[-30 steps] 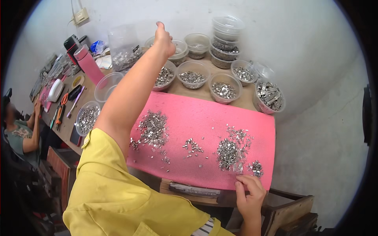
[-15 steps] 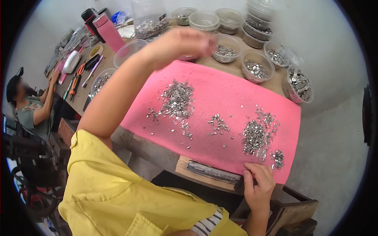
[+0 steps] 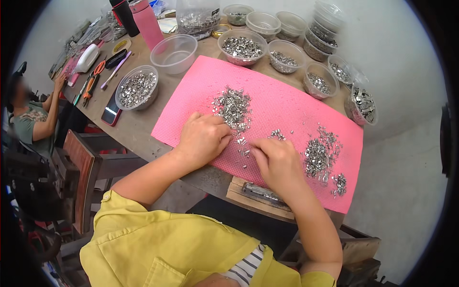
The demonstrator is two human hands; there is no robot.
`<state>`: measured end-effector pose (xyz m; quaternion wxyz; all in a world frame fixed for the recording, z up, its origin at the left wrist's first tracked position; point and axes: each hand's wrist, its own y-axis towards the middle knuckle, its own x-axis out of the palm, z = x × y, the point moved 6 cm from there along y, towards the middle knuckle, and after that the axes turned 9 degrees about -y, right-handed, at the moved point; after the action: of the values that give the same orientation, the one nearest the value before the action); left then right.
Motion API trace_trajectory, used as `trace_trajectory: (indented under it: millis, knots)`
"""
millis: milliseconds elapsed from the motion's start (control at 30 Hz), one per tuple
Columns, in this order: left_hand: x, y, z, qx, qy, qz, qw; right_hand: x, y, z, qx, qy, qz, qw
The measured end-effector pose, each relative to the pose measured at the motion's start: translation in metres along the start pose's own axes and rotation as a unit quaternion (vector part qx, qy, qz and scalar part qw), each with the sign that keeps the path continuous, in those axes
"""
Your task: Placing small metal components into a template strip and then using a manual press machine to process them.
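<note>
Both of my hands are low over a pink mesh mat (image 3: pixel 282 112) scattered with small shiny metal pieces. My left hand (image 3: pixel 203 138) is closed, its curled fingertips resting at the lower edge of the left pile of metal pieces (image 3: pixel 233 106). Across a few loose bits (image 3: pixel 243 152), my right hand (image 3: pixel 277 160) is bent inward with thumb and forefinger close together. It partly covers the small middle group of pieces (image 3: pixel 277 134). Whatever lies between the fingers of either hand is hidden or too small to make out. To the right lies another pile (image 3: pixel 319 158), with a little cluster (image 3: pixel 339 184) below it.
Clear plastic tubs of metal parts (image 3: pixel 242 47) line the mat's far side, with stacked tubs (image 3: pixel 321 36) behind. Leftward are an empty tub (image 3: pixel 174 53), a filled tub (image 3: pixel 137 87), a phone (image 3: pixel 112 111), pliers (image 3: pixel 90 90) and a pink bottle (image 3: pixel 147 26). Another person (image 3: pixel 36 115) sits far left.
My left hand has come down from above the tubs to the left pile. My right hand has moved left from the mat's near right edge to the middle. The view has shifted slightly.
</note>
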<state>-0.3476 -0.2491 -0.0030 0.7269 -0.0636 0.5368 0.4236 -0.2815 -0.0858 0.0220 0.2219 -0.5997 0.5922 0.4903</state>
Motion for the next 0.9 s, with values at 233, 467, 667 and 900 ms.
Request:
trace_trajectory:
  millis: [233, 467, 667, 900]
  knots:
    - [-0.006, -0.007, 0.001, -0.017, -0.07, 0.033, 0.997, 0.039, 0.034, 0.008, -0.031, -0.066, -0.044, 0.996]
    - [0.002, -0.031, 0.029, 0.051, -0.023, 0.056, 0.997, -0.008, 0.002, 0.001, 0.029, -0.006, 0.004, 1.0]
    - [0.008, -0.034, 0.034, 0.077, -0.061, 0.038, 0.994, -0.042, -0.052, 0.013, 0.117, 0.033, 0.021, 0.992]
    - [-0.012, -0.031, 0.038, 0.057, -0.042, -0.004, 0.997, -0.052, -0.102, 0.024, 0.229, 0.119, 0.126, 0.958]
